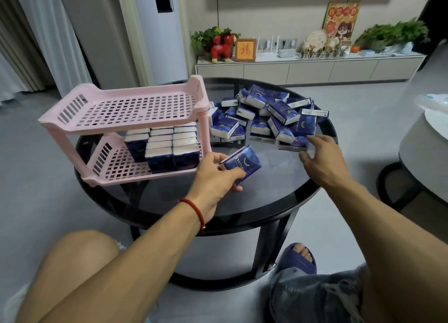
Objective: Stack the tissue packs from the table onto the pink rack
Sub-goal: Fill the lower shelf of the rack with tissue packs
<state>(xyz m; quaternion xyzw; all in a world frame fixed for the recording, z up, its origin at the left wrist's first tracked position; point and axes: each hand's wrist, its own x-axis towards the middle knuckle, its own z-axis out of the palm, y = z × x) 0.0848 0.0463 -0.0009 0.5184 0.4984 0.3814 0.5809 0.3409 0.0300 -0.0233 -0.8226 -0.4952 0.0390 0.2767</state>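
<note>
Left hand (pixel 215 174) gripping one tissue pack (pixel 241 164).
We are holding it just right of the pink rack (pixel 126 119); our right hand (pixel 322 157), fingers relaxed, is hovering beside the loose pile (pixel 269 114) beyond.

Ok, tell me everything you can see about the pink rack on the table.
The pink rack is a two-tier shelf of what looks like plastic, with perforated grid floors, slotted end walls and corner posts. It stands upright on the left part of the round dark table. Its top tier holds nothing; the lower tier carries neat rows of blue tissue packs, stacked toward its right end. Neither hand touches it.
</note>
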